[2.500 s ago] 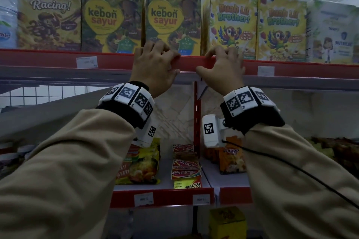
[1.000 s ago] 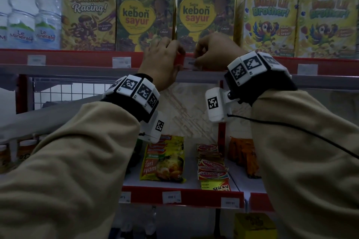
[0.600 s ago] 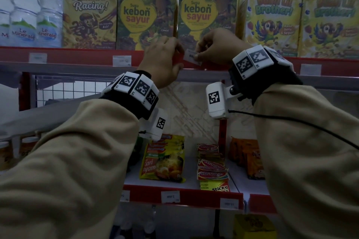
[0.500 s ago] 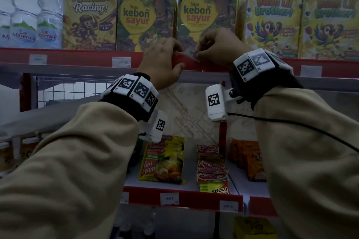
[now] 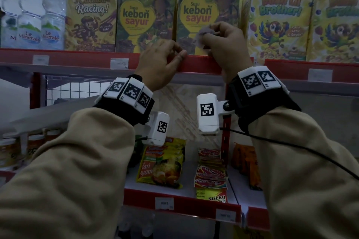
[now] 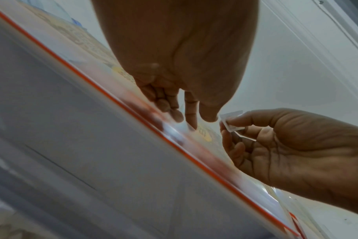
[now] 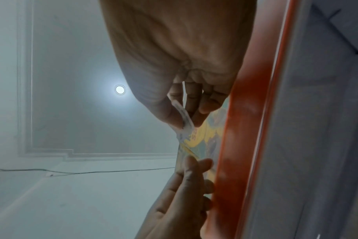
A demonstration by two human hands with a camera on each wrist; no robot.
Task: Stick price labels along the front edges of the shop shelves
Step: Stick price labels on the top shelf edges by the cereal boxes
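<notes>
Pinched between our right hand's (image 5: 223, 42) thumb and forefinger, the small, thin paper price label (image 6: 231, 121) hovers just above the glossy red shelf edge (image 5: 202, 63), where our left hand (image 5: 161, 64) rests loose-fingered, holding nothing, while only the right wrist view catches the label's curl.

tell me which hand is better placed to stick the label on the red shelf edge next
Right. The right hand already pinches the label just above the shelf edge; the left hand holds nothing, fingertips at the edge.
</notes>
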